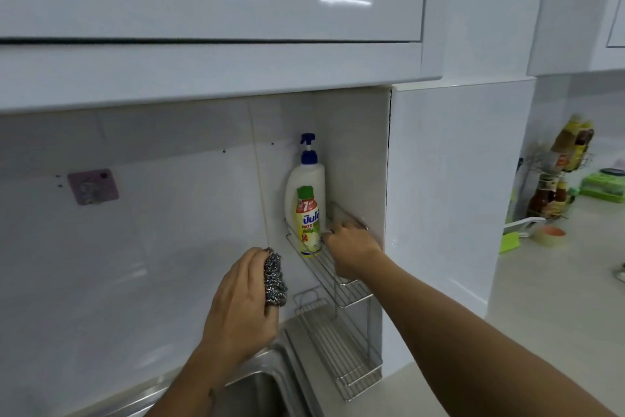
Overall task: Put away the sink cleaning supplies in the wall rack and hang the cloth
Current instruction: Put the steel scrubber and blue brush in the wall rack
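Note:
A two-tier wire wall rack (351, 295) hangs in the corner above the sink. On its upper shelf stand a white pump bottle with a blue top (307, 176) and, in front of it, a smaller green-capped dish soap bottle (308, 223). My right hand (351, 247) reaches into the upper shelf just right of the soap bottle, fingers curled beside it; whether it holds anything cannot be told. My left hand (241, 298) is closed on a steel wool scourer (274, 279), left of the rack. No cloth is in view.
A purple adhesive hook (93, 186) sticks to the tiled wall at left. The steel sink (270, 386) lies below. White cabinets hang overhead. On the counter at right stand a sauce bottle rack (554, 186), a green tray (603, 186) and a tape roll (549, 235).

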`<action>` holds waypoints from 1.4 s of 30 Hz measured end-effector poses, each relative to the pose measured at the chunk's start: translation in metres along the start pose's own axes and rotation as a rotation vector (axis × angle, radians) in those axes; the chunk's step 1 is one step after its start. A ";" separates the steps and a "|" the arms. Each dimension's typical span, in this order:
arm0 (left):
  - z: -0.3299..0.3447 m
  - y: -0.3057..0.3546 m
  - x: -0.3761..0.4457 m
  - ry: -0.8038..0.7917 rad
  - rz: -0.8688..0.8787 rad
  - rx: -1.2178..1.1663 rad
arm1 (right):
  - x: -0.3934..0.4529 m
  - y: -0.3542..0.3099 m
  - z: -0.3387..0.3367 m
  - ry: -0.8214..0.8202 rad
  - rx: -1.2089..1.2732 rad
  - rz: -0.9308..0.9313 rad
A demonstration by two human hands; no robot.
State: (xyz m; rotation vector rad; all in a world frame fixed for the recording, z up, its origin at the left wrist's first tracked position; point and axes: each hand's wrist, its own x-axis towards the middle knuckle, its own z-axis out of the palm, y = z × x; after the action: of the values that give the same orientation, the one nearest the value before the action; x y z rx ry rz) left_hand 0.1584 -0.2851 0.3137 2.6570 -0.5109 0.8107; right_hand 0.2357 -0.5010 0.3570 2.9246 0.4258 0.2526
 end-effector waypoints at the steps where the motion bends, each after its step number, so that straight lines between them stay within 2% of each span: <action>1: 0.000 0.000 0.001 0.006 -0.006 -0.015 | 0.001 0.000 0.001 -0.028 0.011 -0.005; 5: -0.001 0.010 0.005 0.051 -0.066 -0.108 | 0.001 0.000 0.000 -0.098 0.094 -0.004; 8: -0.004 0.024 0.013 0.097 -0.108 -0.206 | -0.004 0.006 0.001 -0.073 0.216 -0.002; 13: -0.004 0.052 0.039 0.160 -0.193 -0.370 | -0.027 0.019 0.008 0.121 0.390 -0.058; 16: 0.006 0.074 0.054 0.169 -0.244 -0.483 | -0.043 0.027 0.013 0.257 0.648 -0.056; 19: 0.018 0.092 0.065 0.118 -0.319 -0.527 | -0.057 0.031 0.009 0.386 0.829 -0.028; 21: 0.026 0.098 0.069 0.021 -0.394 -0.534 | -0.065 0.032 0.007 0.373 0.863 -0.034; 23: 0.031 0.098 0.070 -0.096 -0.426 -0.512 | -0.070 0.032 0.008 0.315 0.840 -0.069; 26: 0.034 0.093 0.064 -0.188 -0.334 -0.397 | -0.072 0.031 0.015 0.242 0.734 -0.128; 30: 0.029 0.086 0.054 -0.198 -0.210 -0.228 | -0.075 0.026 0.019 0.200 0.563 -0.175; 35: 0.019 0.084 0.044 -0.211 -0.083 -0.141 | -0.076 0.025 0.018 0.175 0.495 -0.214; 42: 0.000 0.070 0.021 -0.181 -0.162 -0.071 | -0.085 0.020 0.010 0.185 0.486 -0.190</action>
State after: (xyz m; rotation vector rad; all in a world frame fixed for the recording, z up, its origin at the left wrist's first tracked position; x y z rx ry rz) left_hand 0.1457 -0.3523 0.3392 2.6770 -0.3541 0.4990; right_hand 0.1629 -0.5460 0.3391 3.3058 0.9023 0.4505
